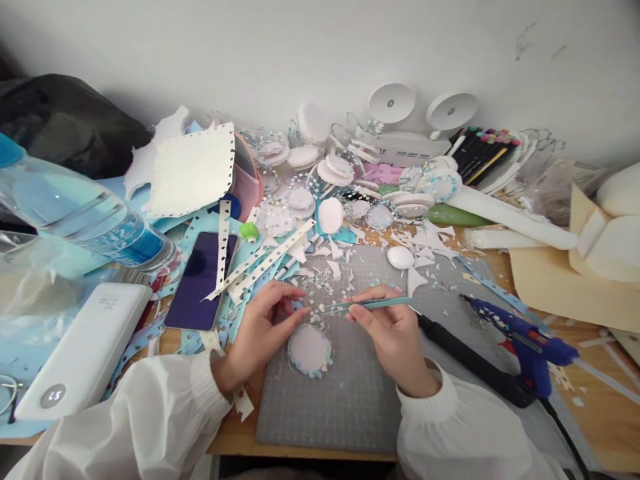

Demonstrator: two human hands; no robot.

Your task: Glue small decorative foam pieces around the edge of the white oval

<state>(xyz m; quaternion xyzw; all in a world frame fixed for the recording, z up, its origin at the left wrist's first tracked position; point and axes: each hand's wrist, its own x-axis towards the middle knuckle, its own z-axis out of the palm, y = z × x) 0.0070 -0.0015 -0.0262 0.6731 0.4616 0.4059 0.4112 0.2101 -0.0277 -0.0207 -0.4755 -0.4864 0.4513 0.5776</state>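
Note:
My right hand [387,327] pinches a pair of teal tweezers [383,303], whose tips point left over a scatter of tiny pale paper stars [320,303]. Thumb and forefinger of my left hand [267,323] are curved and apart at the left side of those stars, with nothing visible between them. Just below the tweezer tips, a round white disc [310,350] lies on the grey cutting mat [350,407]. Small blue and pale stars line its lower right rim.
Right of my hand lie a black-handled tool [470,360] and a blue glue gun [525,333]. A phone [200,280], white power bank [85,353] and water bottle [95,207] occupy the left. Several star-trimmed discs [335,170] crowd the back, with paper scraps [425,243] before them.

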